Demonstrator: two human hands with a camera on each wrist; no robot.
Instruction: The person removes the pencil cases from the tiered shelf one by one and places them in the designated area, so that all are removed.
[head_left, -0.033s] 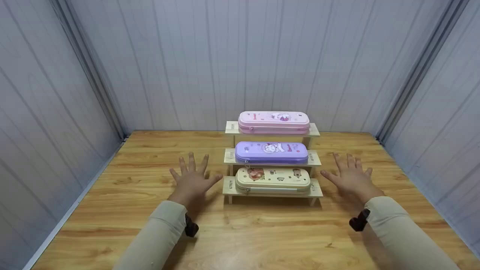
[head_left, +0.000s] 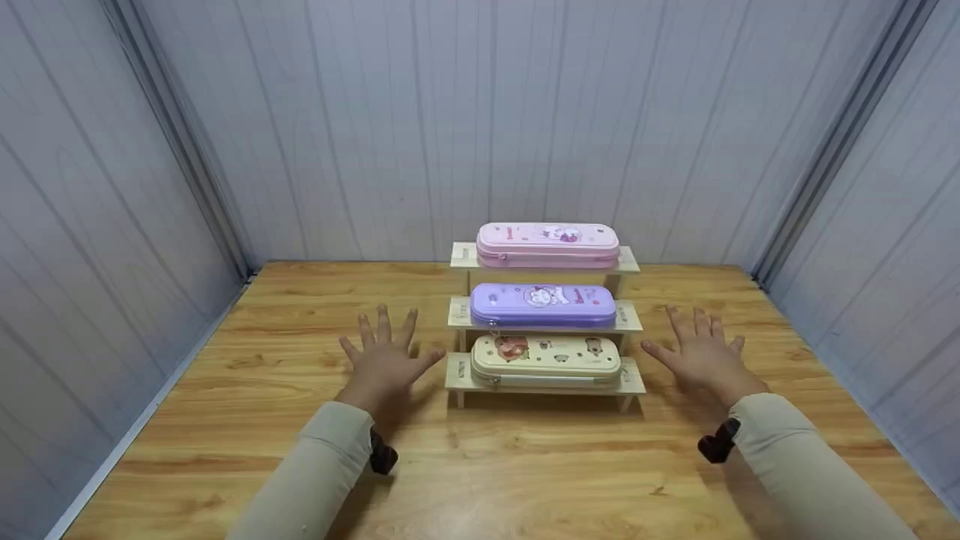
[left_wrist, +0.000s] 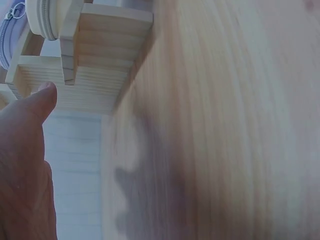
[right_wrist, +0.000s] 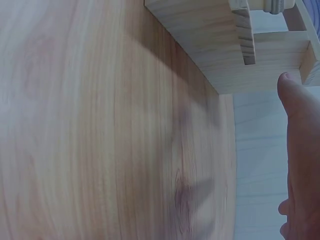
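Note:
A three-step wooden stand [head_left: 459, 373] holds three zippered pencil cases, one on each step. The pink pencil case [head_left: 547, 237] lies on the top step, the purple pencil case [head_left: 544, 304] on the middle one, and the cream pencil case [head_left: 546, 358] with animal pictures on the lowest. To the stand's left, my left hand [head_left: 382, 366] is spread with straight fingers, holding nothing. My right hand [head_left: 705, 360] is spread likewise on the other side. Both thumbs point inward at the stand's ends; in the wrist views the left thumb [left_wrist: 42, 102] and right thumb [right_wrist: 292, 95] overlap its edges.
The wood-grain table [head_left: 525, 480] carries the stand near its back part. Pale panel walls [head_left: 450, 112] close it in at the back and on both sides. A small black device [head_left: 382, 454] sits at the left wrist and another black device [head_left: 718, 441] at the right.

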